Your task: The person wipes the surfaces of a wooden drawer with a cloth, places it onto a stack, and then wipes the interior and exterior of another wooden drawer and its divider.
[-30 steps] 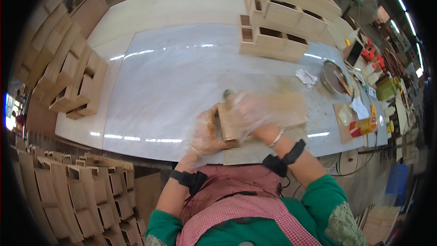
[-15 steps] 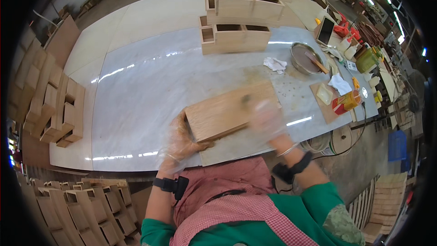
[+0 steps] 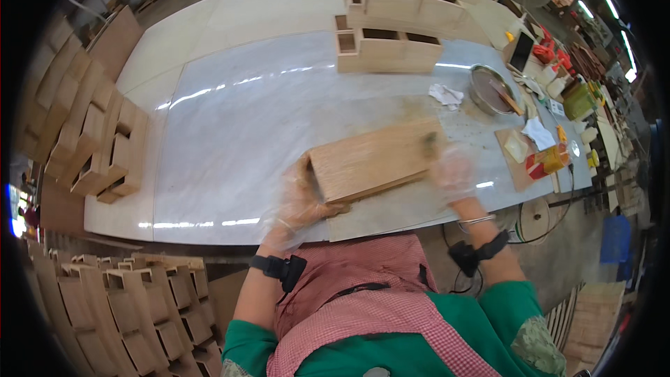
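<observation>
A long wooden box (image 3: 377, 157) lies at a slant on the grey-topped table in front of me, its broad face up. My left hand (image 3: 301, 199), in a clear plastic glove, grips the box's left end with the thumb along the near side. My right hand (image 3: 453, 171), also gloved and smeared by motion, is at the box's right end. A small dark blurred thing (image 3: 430, 141) sticks out from its fingers over the top face; its kind cannot be made out.
A metal bowl (image 3: 493, 91) with a wooden-handled tool stands at right, beside a crumpled white cloth (image 3: 446, 96). Further right are a red-and-yellow can (image 3: 546, 162) and bottles. Stacked wooden boxes (image 3: 391, 52) stand at the back, with more stacks (image 3: 98, 132) at left.
My right hand and the dark thing have swept rightward along the box's top to its right end. My left hand keeps its grip. The whole view has shifted slightly.
</observation>
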The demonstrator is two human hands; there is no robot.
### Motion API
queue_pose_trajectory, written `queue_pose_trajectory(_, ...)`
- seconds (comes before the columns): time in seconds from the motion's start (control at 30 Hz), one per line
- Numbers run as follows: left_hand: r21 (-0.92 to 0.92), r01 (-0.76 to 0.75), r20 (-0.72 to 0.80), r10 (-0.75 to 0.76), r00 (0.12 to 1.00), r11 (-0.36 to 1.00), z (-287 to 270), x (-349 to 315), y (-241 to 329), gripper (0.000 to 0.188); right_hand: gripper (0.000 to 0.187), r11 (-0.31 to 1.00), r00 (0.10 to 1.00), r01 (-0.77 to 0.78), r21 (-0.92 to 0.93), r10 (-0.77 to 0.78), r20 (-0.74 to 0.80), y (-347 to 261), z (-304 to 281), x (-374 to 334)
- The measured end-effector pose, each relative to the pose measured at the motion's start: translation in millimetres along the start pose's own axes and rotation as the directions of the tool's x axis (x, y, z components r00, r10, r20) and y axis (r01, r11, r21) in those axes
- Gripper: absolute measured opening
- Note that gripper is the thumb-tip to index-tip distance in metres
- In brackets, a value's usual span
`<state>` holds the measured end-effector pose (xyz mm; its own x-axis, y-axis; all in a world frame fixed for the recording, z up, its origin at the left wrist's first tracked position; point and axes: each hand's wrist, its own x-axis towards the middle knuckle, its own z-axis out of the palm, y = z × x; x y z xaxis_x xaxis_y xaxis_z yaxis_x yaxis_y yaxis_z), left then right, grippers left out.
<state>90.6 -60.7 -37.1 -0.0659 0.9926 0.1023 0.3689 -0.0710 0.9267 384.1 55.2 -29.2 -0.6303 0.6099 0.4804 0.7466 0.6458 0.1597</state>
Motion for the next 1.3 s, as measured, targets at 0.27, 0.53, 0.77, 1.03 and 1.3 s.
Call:
queue_pose_trajectory(0.27,-0.286,-0.044,-0.138,0.004,0.99,0.957,6,-3,3,0.104,0.014,0.997,0.999,-0.027,0.07,0.025,0.036,-20,-10,0)
queue_pose_trajectory(0.53,-0.216,0.011,0.003,-0.011,1.0,0.976,0,4,4,0.119,0.038,0.952,0.954,-0.281,0.122,0.263,0.144,20,-2,-21)
queue_pose_trajectory(0.77,-0.287,-0.007,-0.062,-0.011,0.998,0.958,9,6,13,0.104,0.031,0.927,0.924,-0.337,0.168,0.29,0.251,70,61,47)
queue_pose_trajectory(1.03,-0.23,-0.021,-0.095,-0.001,0.995,0.973,6,5,22,0.094,0.023,0.981,0.981,-0.193,0.033,0.192,0.019,25,7,45)
queue_pose_trajectory(1.3,-0.233,0.025,-0.05,-0.038,0.998,0.972,2,2,25,0.09,0.019,0.959,0.969,-0.242,0.15,0.232,0.081,42,7,16)
